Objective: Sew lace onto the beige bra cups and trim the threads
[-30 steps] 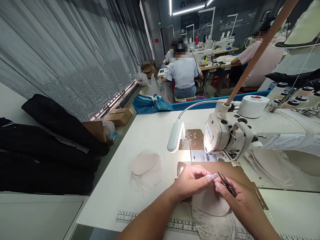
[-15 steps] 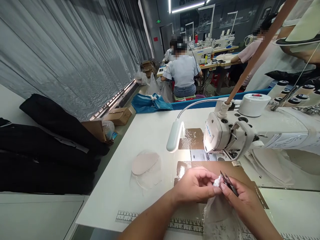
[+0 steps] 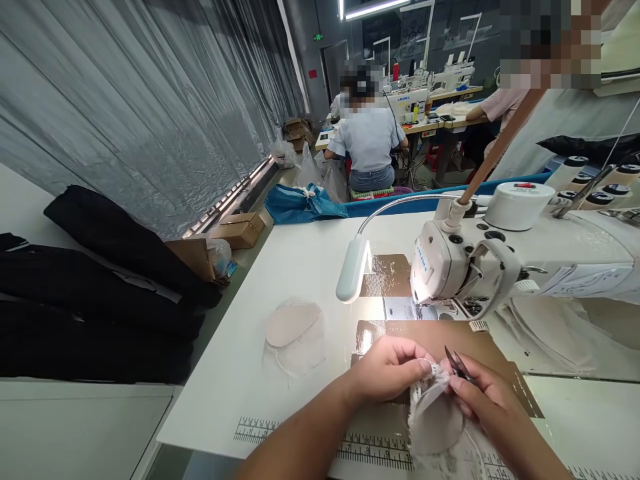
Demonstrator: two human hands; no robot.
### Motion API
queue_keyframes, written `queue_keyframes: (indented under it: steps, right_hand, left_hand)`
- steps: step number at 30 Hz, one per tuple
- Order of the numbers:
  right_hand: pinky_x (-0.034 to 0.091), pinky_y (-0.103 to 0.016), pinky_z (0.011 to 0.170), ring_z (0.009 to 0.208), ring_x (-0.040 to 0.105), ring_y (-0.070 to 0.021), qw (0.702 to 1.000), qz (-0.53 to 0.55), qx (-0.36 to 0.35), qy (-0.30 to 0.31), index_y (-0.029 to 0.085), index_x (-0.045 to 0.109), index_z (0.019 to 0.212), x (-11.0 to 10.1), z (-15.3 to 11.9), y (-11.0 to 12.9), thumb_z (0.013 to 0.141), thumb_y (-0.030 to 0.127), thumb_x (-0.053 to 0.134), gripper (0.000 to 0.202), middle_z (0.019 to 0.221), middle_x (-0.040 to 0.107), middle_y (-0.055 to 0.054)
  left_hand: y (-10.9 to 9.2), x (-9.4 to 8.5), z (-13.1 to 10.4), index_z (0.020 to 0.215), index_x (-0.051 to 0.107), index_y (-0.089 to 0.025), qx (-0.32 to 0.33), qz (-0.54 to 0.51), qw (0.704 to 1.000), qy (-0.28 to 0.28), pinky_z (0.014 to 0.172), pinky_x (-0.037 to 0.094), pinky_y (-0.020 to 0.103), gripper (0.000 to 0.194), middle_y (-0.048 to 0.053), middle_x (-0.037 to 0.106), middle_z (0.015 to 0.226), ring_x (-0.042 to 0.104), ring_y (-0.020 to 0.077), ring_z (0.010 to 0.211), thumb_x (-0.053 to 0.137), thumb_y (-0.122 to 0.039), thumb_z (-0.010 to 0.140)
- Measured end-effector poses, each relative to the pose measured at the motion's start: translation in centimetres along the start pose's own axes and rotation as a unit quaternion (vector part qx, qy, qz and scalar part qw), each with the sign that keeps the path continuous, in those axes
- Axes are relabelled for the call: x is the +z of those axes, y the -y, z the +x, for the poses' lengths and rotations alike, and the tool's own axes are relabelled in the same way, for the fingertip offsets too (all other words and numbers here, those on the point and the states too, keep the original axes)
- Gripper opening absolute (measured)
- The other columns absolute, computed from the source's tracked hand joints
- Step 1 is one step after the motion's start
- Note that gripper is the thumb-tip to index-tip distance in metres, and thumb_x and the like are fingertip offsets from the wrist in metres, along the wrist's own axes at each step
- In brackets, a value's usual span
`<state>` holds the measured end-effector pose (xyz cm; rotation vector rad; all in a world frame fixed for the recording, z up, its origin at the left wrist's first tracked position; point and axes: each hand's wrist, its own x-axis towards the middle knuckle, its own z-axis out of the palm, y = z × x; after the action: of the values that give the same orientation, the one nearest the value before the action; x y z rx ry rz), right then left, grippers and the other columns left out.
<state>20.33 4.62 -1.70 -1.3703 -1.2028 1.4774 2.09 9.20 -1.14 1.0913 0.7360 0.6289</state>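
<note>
A sheer pale fabric piece (image 3: pixel 437 427) with a ruffled, stitched edge hangs down over the table edge from between my hands. My left hand (image 3: pixel 395 367) pinches its top edge between thumb and fingers. Close beside it, my right hand (image 3: pixel 483 387) holds small dark thread snips (image 3: pixel 457 365), blades pointing up and apart, while its thumb and fingertip also grip the fabric. Both hands are in front of the white sewing machine (image 3: pixel 440 260), over brown tape (image 3: pixel 430 330) on the tabletop. Another sheer piece with an oval beige panel (image 3: pixel 295 333) lies flat to the left.
A lamp (image 3: pixel 351 270) on a bendable neck shines beside the needle area. Stacked pale fabric (image 3: pixel 547 330) lies under the machine arm. Ruler markings (image 3: pixel 375 450) run along the table's front. Thread cones (image 3: pixel 575 173) stand at right. Co-workers sit at machines beyond a blue cloth (image 3: pixel 305 203).
The fabric between my hands has been spread and turned, so more of its panel and ruffled edge shows. My hands have drawn slightly apart. The view has shifted a little.
</note>
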Motion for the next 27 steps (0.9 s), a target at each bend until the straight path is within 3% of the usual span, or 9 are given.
queue_keyframes:
  steps: [4, 9, 13, 15, 19, 27]
  right_hand:
    - [0.025, -0.023, 0.050, 0.053, 0.027, -0.0092, 0.999, 0.045, 0.026, -0.002, 0.020, 0.055, 0.069, 0.2, 0.0, 0.4, 0.075, 0.054, 0.065, 0.036, 0.060, 0.036, 0.006]
    - [0.021, -0.023, 0.047, 0.051, 0.028, -0.0095, 0.999, 0.007, 0.044, -0.013, 0.020, 0.054, 0.069, 0.5, -0.1, 0.5, 0.080, 0.067, 0.057, 0.049, 0.053, 0.033, 0.007]
    - [0.034, -0.025, 0.054, 0.062, 0.047, -0.0155, 0.994, -0.090, -0.001, -0.068, 0.021, 0.059, 0.070, 0.8, -0.1, 0.4, 0.078, 0.068, 0.057, 0.048, 0.063, 0.053, 0.001]
    - [0.039, -0.026, 0.059, 0.070, 0.052, -0.0183, 0.989, -0.118, -0.022, -0.086, 0.021, 0.060, 0.068, 0.8, -0.1, 0.3, 0.078, 0.064, 0.059, 0.044, 0.071, 0.059, -0.001]
    - [0.041, -0.026, 0.061, 0.066, 0.051, -0.0172, 0.990, -0.106, -0.033, -0.091, 0.021, 0.063, 0.071, 0.6, -0.1, 0.2, 0.079, 0.061, 0.059, 0.041, 0.067, 0.056, 0.001]
    - [0.038, -0.024, 0.050, 0.058, 0.048, -0.0144, 0.993, -0.087, -0.001, -0.082, 0.021, 0.062, 0.081, 0.1, 0.2, -0.8, 0.079, 0.064, 0.059, 0.044, 0.069, 0.056, 0.000]
  left_hand:
    - [0.3, -0.2, 0.0, 0.081, 0.065, -0.010, -0.019, -0.030, 0.999, 0.026, 0.063, 0.040, 0.024, 0.048, 0.003, 0.059, 0.071, 0.050, 0.0101, 0.063, 0.076, -0.056, 0.074]
    - [0.2, 0.5, -0.1, 0.078, 0.061, -0.010, -0.025, 0.006, 1.000, -0.013, 0.054, 0.033, 0.021, 0.050, 0.000, 0.055, 0.067, 0.045, 0.0076, 0.058, 0.079, -0.056, 0.071]
    - [0.2, 0.6, 0.1, 0.076, 0.060, -0.010, -0.017, 0.025, 0.998, -0.050, 0.053, 0.032, 0.021, 0.051, 0.000, 0.054, 0.065, 0.044, 0.0074, 0.057, 0.080, -0.056, 0.069]
    - [0.2, 0.4, 0.2, 0.077, 0.061, -0.010, -0.013, 0.009, 0.999, -0.040, 0.054, 0.034, 0.021, 0.052, 0.001, 0.055, 0.066, 0.046, 0.0083, 0.059, 0.080, -0.057, 0.068]
    - [0.1, -0.2, 0.3, 0.079, 0.064, -0.008, -0.018, -0.009, 1.000, 0.001, 0.059, 0.038, 0.022, 0.053, 0.003, 0.058, 0.069, 0.049, 0.0092, 0.062, 0.080, -0.057, 0.069]
    - [0.2, -0.7, 0.2, 0.080, 0.066, -0.009, -0.021, -0.033, 0.999, 0.019, 0.065, 0.040, 0.023, 0.048, 0.002, 0.059, 0.071, 0.051, 0.0099, 0.064, 0.080, -0.054, 0.071]
